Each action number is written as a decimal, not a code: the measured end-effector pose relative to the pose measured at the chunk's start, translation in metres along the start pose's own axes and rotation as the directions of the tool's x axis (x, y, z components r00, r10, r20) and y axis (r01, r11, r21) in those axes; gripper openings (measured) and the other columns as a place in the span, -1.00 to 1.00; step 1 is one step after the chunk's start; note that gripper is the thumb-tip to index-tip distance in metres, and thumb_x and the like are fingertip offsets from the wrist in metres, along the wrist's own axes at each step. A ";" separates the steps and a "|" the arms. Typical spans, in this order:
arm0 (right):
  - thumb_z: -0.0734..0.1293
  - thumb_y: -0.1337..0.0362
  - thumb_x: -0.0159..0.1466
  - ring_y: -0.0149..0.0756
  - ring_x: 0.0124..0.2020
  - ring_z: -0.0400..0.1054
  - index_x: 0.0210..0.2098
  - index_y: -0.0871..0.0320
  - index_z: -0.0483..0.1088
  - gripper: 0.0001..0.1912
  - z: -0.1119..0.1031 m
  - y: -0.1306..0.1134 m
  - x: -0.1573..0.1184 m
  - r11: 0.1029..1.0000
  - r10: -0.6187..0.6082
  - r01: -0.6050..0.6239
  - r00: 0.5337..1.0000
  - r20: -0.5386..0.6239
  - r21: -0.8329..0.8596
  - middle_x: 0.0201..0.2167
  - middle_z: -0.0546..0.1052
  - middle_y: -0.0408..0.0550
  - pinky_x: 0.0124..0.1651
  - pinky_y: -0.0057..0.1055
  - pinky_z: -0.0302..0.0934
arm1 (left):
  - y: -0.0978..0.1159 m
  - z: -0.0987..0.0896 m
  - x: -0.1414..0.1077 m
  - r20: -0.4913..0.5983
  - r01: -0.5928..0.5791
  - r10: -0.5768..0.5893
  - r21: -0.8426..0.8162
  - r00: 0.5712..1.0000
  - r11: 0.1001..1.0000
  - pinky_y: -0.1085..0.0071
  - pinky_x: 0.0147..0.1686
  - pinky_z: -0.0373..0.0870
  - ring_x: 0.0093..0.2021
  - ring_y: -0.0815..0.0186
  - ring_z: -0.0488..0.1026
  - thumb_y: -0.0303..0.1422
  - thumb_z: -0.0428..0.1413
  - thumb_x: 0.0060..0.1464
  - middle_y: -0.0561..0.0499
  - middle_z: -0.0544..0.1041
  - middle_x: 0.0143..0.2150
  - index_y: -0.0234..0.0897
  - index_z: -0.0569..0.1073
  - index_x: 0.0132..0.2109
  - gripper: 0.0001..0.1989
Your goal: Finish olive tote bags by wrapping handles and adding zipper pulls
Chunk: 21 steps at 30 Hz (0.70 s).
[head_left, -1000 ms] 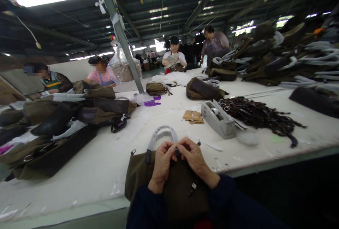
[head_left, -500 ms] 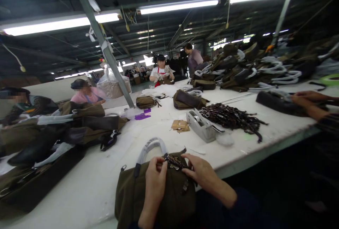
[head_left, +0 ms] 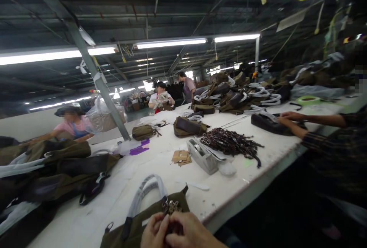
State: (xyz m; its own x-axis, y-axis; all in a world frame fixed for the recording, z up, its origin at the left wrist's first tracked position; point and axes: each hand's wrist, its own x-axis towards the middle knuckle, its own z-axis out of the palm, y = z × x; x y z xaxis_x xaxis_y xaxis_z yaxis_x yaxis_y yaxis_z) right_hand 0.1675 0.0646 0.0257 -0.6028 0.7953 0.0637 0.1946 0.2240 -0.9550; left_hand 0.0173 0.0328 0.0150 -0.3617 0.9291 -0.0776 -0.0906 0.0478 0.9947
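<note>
An olive green bag (head_left: 137, 223) lies at the table's near edge, its wrapped white handle (head_left: 146, 188) standing up. Metal charms (head_left: 173, 206) hang near the base of that handle. Just below them, my left hand (head_left: 155, 229) has its fingers pinched together, on something too small to make out. My right hand (head_left: 186, 230) touches it from the right, its fingers also closed, and what they hold is hidden behind them.
A tape dispenser (head_left: 202, 156), brown cards (head_left: 181, 157) and a heap of dark braided straps (head_left: 232, 142) lie beyond the bag. Bags are piled left and back right. A person's hands (head_left: 291, 119) touch a dark bag at right.
The view has tilted up and turned right. My right hand has moved in against my left, and both hands and the bag now sit lower in the picture.
</note>
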 end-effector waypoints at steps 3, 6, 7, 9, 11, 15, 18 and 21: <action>0.30 0.28 0.21 -0.36 -0.40 0.35 -0.20 0.13 0.51 -0.80 -0.016 -0.007 -0.006 1.000 0.001 -0.001 1.000 0.004 0.029 -0.40 0.52 -0.15 -0.42 -0.52 0.14 | 0.005 -0.005 -0.006 0.060 0.054 -0.053 -0.013 0.997 0.998 0.43 -0.46 0.46 -0.50 0.31 0.47 -0.07 0.37 -0.22 0.04 0.54 -0.49 -0.32 0.50 -0.23 -0.52; 0.31 0.32 0.23 -0.30 -0.26 0.36 -0.17 0.15 0.48 -0.82 -0.031 -0.005 0.005 0.975 -0.095 0.059 0.982 -0.163 -0.216 -0.30 0.50 -0.08 -0.19 -0.44 0.22 | 0.001 -0.006 -0.007 0.035 0.067 -0.066 -0.040 0.997 0.997 0.51 -0.61 0.34 -0.63 0.45 0.29 -0.06 0.33 -0.14 0.16 0.42 -0.58 -0.31 0.44 -0.19 -0.52; 0.33 0.33 0.23 -0.27 -0.20 0.36 -0.15 0.16 0.47 -0.80 -0.033 -0.003 0.011 0.947 -0.133 0.076 0.977 -0.167 -0.313 -0.23 0.50 -0.05 -0.11 -0.41 0.21 | -0.001 -0.005 -0.006 0.029 0.069 -0.068 -0.043 0.997 0.997 0.52 -0.63 0.32 -0.65 0.46 0.26 -0.05 0.32 -0.13 0.19 0.39 -0.60 -0.31 0.43 -0.19 -0.51; 0.36 0.31 0.23 -0.20 -0.13 0.37 -0.09 0.18 0.45 -0.75 -0.031 0.002 0.023 0.881 -0.143 0.080 0.984 -0.103 -0.467 -0.14 0.48 0.03 -0.05 -0.35 0.21 | -0.003 -0.004 -0.005 0.017 0.061 -0.061 -0.032 0.998 0.998 0.54 -0.65 0.31 -0.66 0.48 0.23 -0.04 0.31 -0.11 0.20 0.36 -0.63 -0.31 0.41 -0.18 -0.51; 0.40 0.29 0.21 -0.14 -0.11 0.38 -0.07 0.23 0.43 -0.70 -0.025 0.006 0.031 0.817 -0.107 0.049 0.992 -0.067 -0.575 -0.10 0.47 0.11 -0.06 -0.31 0.22 | -0.001 -0.004 -0.006 0.000 0.052 -0.052 -0.011 0.999 0.999 0.55 -0.65 0.30 -0.66 0.48 0.22 -0.02 0.30 -0.10 0.20 0.35 -0.64 -0.32 0.41 -0.17 -0.50; 0.43 0.30 0.16 -0.17 -0.23 0.42 -0.28 0.21 0.40 -0.83 -0.010 0.007 0.038 0.848 -0.045 -0.035 0.990 -0.137 -0.528 -0.29 0.52 0.02 -0.20 -0.34 0.22 | 0.009 -0.007 -0.009 -0.024 0.003 -0.002 0.055 1.000 0.998 0.54 -0.65 0.30 -0.63 0.47 0.25 -0.05 0.29 -0.09 0.16 0.40 -0.58 -0.34 0.43 -0.17 -0.52; 0.32 0.37 0.23 -0.33 -0.50 0.39 -0.40 0.17 0.31 -0.91 0.001 0.005 0.040 0.974 0.120 -0.132 0.990 -0.073 -0.182 -0.54 0.46 -0.15 -0.44 -0.46 0.18 | 0.017 -0.007 -0.015 -0.033 -0.050 0.055 0.143 0.998 0.988 0.53 -0.61 0.32 -0.57 0.43 0.34 -0.06 0.27 -0.05 0.06 0.50 -0.45 -0.34 0.44 -0.16 -0.54; 0.20 0.39 0.28 -0.41 -0.67 0.32 -0.38 0.16 0.25 -0.91 0.010 0.005 0.041 0.916 0.323 -0.331 0.944 0.075 0.228 -0.62 0.44 -0.21 -0.63 -0.53 0.12 | 0.022 -0.005 -0.023 -0.033 -0.091 0.104 0.274 0.994 0.957 0.49 -0.54 0.36 -0.49 0.34 0.44 -0.07 0.23 0.01 0.01 0.54 -0.42 -0.32 0.45 -0.12 -0.57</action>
State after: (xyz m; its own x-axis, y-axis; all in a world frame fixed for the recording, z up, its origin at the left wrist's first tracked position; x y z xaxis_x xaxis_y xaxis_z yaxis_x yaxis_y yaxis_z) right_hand 0.1357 0.0926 0.0206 -0.5638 0.7806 -0.2696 0.2017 -0.1864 -0.9615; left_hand 0.0193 0.0106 0.0381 -0.3998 0.9163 0.0246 0.2007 0.0614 0.9777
